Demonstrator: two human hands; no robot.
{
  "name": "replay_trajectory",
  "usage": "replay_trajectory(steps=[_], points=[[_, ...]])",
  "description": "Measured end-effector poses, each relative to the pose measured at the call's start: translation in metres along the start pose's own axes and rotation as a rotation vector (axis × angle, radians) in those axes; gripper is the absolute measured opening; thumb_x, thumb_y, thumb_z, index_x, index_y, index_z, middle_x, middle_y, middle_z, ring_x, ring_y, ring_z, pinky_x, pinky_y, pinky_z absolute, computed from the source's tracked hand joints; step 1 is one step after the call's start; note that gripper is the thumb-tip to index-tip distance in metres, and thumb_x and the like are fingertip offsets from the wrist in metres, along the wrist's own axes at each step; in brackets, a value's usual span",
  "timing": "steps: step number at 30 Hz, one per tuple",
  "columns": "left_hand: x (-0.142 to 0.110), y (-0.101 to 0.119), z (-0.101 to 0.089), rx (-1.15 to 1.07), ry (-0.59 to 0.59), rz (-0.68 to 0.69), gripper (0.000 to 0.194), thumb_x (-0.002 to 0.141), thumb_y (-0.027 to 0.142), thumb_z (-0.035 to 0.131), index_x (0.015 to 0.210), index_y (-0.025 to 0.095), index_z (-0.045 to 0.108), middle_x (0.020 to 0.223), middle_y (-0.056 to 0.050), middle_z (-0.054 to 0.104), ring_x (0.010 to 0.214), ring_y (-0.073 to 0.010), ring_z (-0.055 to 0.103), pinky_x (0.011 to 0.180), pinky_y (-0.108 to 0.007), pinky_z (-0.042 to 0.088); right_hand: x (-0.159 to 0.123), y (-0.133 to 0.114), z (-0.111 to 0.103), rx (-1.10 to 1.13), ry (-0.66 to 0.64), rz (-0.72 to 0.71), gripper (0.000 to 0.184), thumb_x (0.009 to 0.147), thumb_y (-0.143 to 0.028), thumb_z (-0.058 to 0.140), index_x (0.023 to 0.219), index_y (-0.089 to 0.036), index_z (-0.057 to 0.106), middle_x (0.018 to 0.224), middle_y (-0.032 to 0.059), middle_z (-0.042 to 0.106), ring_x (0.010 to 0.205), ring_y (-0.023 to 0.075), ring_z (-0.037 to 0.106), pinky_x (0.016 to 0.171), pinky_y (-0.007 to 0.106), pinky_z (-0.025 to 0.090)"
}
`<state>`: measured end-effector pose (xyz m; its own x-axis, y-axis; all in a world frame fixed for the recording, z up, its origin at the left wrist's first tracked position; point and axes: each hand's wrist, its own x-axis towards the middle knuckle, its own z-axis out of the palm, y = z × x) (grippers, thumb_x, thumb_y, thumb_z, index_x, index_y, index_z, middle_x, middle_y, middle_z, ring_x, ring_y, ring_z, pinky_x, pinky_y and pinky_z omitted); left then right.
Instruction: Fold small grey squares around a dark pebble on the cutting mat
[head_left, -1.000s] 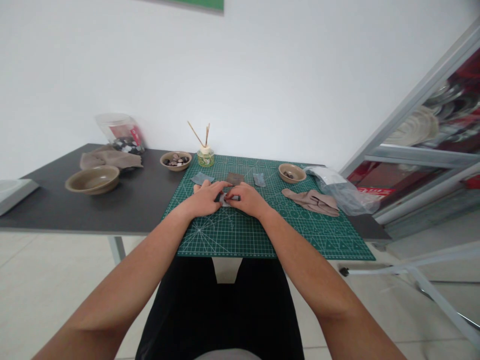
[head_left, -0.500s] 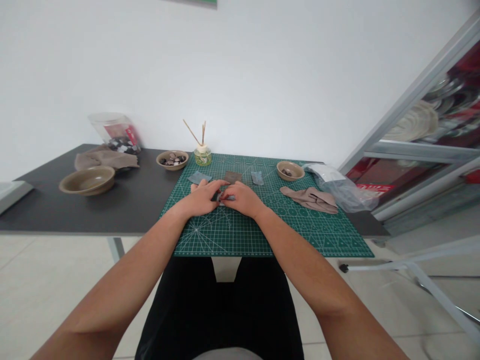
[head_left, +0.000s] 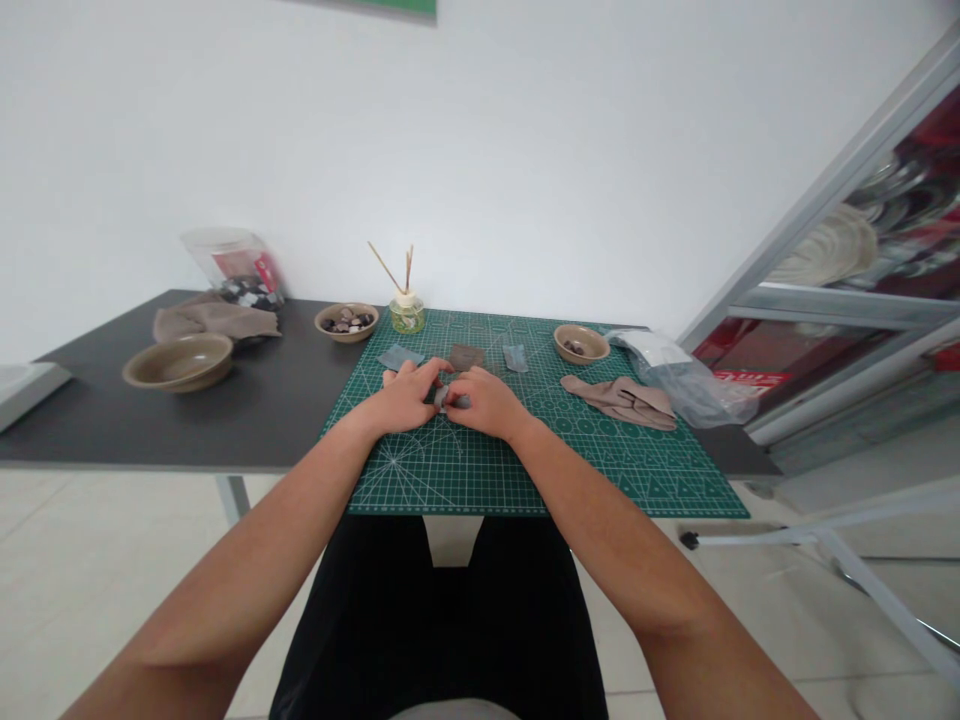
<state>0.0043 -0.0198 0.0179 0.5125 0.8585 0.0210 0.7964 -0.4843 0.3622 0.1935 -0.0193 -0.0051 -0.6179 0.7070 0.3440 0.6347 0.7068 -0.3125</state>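
Both my hands meet over the green cutting mat (head_left: 622, 470). The fingers of my right hand (head_left: 487, 402) are closed on a small grey piece (head_left: 441, 398), too small to identify, possibly folded sheet. My left hand (head_left: 403, 400) curls around its other side, thumb and forefinger against it; its other fingers rest near the mat. Anything inside the piece is hidden. Just beyond the hands lie a blue-grey sheet (head_left: 399, 357), a brown square sheet (head_left: 466, 357) and a smaller blue-grey sheet (head_left: 515, 358), resembling sandpaper.
A bowl of stones (head_left: 347, 322) stands left beside a reed diffuser (head_left: 406, 315). On the right are a bowl with a few stones (head_left: 581, 344), a brown cloth (head_left: 626, 402) and a plastic bag (head_left: 686, 375). Further left are another bowl (head_left: 180, 365), a cloth (head_left: 217, 318) and a clear container (head_left: 236, 265).
My right fingers have shifted slightly on the grey piece, and a little more of it shows between the hands. The view has tilted slightly; other things stay put.
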Motion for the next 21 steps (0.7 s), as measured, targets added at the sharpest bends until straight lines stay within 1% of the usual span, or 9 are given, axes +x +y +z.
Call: replay_trajectory(steps=[2,5,8,10,14,18,19,21], points=[[0.0,0.0005,-0.0002,0.003,-0.007,-0.004,0.055,0.078,0.031,0.051,0.132,0.028,0.041,0.115,-0.008,0.064,0.114,-0.0338,0.046,0.093,-0.049,0.032,0.0021,0.0005,0.002,0.015,-0.011,-0.014,0.004,0.084,-0.021,0.069,0.082,-0.018,0.071,0.086,0.0038,0.067,0.087,0.0172,0.057,0.086,0.031,0.037],[-0.0003,0.0014,-0.001,0.006,-0.014,-0.009,0.057,0.077,0.032,0.052,0.132,0.027,0.041,0.115,-0.009,0.063,0.114,-0.0346,0.046,0.094,-0.05,0.032,0.0041,0.0024,0.0042,0.002,0.022,0.042,0.008,0.088,-0.022,0.066,0.085,-0.018,0.072,0.089,0.0049,0.067,0.09,0.0177,0.056,0.087,0.032,0.037],[-0.0005,0.002,-0.002,0.001,-0.019,-0.013,0.057,0.076,0.031,0.052,0.132,0.027,0.041,0.118,-0.009,0.063,0.115,-0.0346,0.046,0.094,-0.05,0.032,0.003,0.004,0.0032,-0.047,0.06,0.121,0.009,0.087,-0.024,0.066,0.081,-0.019,0.071,0.086,0.0045,0.065,0.089,0.019,0.054,0.084,0.031,0.038],[-0.0004,0.0022,-0.0024,0.0,-0.025,-0.019,0.057,0.076,0.031,0.052,0.132,0.027,0.041,0.12,-0.009,0.063,0.115,-0.0346,0.046,0.095,-0.05,0.032,0.0007,0.0045,0.0011,-0.068,0.068,0.135,0.01,0.084,-0.026,0.068,0.077,-0.019,0.069,0.083,0.0041,0.063,0.087,0.0194,0.053,0.082,0.031,0.038],[-0.0005,0.0021,-0.0022,0.001,-0.023,-0.023,0.056,0.077,0.032,0.052,0.132,0.027,0.041,0.12,-0.01,0.063,0.117,-0.0345,0.046,0.095,-0.05,0.032,-0.0029,0.005,-0.0023,-0.067,0.055,0.073,0.013,0.082,-0.026,0.07,0.073,-0.019,0.067,0.079,0.0029,0.062,0.082,0.0184,0.053,0.081,0.031,0.037],[-0.0008,0.0014,-0.001,0.003,-0.015,-0.007,0.057,0.077,0.031,0.052,0.133,0.028,0.04,0.12,-0.009,0.063,0.116,-0.0346,0.046,0.093,-0.049,0.033,-0.0012,0.0049,-0.0008,0.004,-0.007,-0.028,0.009,0.086,-0.023,0.067,0.079,-0.019,0.069,0.082,0.0019,0.066,0.085,0.0168,0.056,0.087,0.031,0.036],[-0.0008,0.0012,-0.0007,0.005,-0.014,-0.005,0.056,0.078,0.031,0.052,0.133,0.028,0.04,0.12,-0.009,0.063,0.116,-0.0347,0.046,0.093,-0.05,0.033,-0.0003,0.0048,0.0001,0.018,-0.016,-0.032,0.008,0.087,-0.023,0.067,0.081,-0.019,0.07,0.084,0.0022,0.067,0.087,0.0166,0.057,0.088,0.031,0.036],[-0.0008,0.001,-0.0004,0.008,-0.012,-0.003,0.054,0.079,0.032,0.051,0.131,0.027,0.04,0.12,-0.009,0.063,0.116,-0.0347,0.046,0.093,-0.05,0.033,0.0016,0.005,0.0019,0.018,-0.008,0.002,0.008,0.088,-0.023,0.066,0.085,-0.019,0.071,0.088,0.0034,0.068,0.089,0.0168,0.057,0.087,0.031,0.036]])
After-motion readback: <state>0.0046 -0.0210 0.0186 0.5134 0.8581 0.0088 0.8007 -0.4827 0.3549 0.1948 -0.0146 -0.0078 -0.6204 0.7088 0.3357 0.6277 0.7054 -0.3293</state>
